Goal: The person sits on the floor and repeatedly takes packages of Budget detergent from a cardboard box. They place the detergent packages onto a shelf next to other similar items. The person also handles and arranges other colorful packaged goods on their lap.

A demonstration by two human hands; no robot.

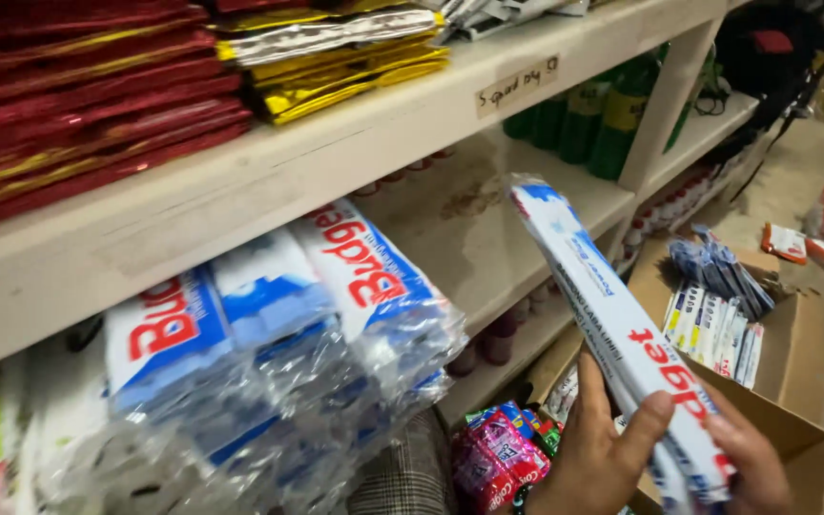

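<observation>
- the left hand (595, 456) comes up from the bottom edge, palm turned toward the camera, thumb raised along the near side of a long white and blue box (622, 343) and a finger hooked over its front face, closed on it.
- the right hand (753, 464) sits at the lower end of the same box, fingers curled around its far edge, also gripping it.
- the box is held in the air between both hands, tilted, its upper end pointing up and left toward the wooden shelf (269, 172); it touches nothing else.
- just left of the hands, on the lower shelf board, lie plastic-wrapped bundles (288, 343) of white and blue packs with red lettering.
- below the hands are small pink packets (496, 456).
- to the right, an open cardboard carton (793, 334) holds more slim boxes (717, 329) standing on edge.
- on the top shelf lie red foil packs (88, 86) and gold foil packs (345, 57); farther back stand green bottles (593, 114).
</observation>
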